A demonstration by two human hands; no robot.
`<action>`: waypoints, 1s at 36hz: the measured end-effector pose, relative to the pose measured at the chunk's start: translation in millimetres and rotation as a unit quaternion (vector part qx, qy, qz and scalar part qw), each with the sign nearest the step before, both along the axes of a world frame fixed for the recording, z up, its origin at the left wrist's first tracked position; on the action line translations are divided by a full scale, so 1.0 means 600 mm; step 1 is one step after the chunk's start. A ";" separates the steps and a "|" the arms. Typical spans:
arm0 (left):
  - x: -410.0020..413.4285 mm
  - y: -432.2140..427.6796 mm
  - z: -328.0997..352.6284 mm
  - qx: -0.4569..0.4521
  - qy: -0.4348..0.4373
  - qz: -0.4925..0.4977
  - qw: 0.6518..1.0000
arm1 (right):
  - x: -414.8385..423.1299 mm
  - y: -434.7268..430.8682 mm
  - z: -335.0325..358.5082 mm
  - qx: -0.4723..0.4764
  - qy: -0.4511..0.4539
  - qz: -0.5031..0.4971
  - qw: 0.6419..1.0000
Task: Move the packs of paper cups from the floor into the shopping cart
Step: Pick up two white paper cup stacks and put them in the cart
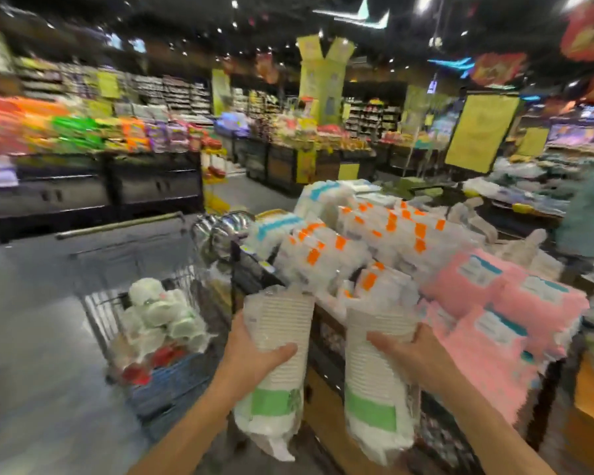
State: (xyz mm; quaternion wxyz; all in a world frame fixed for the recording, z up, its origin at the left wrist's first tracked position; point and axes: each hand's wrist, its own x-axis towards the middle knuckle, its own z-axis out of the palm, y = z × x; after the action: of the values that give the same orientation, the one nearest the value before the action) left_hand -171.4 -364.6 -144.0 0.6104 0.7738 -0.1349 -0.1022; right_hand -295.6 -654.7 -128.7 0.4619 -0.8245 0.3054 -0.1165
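One pack of paper cups [275,358], clasped round its middle by the left grip [254,353], and a second pack [374,385], clasped likewise by the right grip [413,351], hang upright in the air just right of the shopping cart [98,311], seemingly held mid-stack so neither sags on the way in.

Each hand, left [254,351] and right [412,351], holds a cup pack [275,365] [374,382] beside the cart [100,310].
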 end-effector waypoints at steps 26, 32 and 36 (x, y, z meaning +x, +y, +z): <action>0.468 0.241 -0.180 0.035 0.154 0.361 0.919 | 0.813 0.265 -0.177 0.067 0.162 0.290 0.941; 0.554 0.267 -0.237 0.035 0.199 0.389 0.899 | 0.925 0.336 -0.228 0.070 0.208 0.324 0.920; 0.620 0.280 -0.298 0.040 0.239 0.373 0.896 | 0.983 0.372 -0.290 0.074 0.278 0.310 0.906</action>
State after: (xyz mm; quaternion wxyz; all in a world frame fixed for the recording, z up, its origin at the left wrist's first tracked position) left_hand 200.8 -196.6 -323.0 0.5864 0.7431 0.3177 -0.0539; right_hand 294.0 -431.7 -302.9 0.4310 -0.8400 0.1577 0.2895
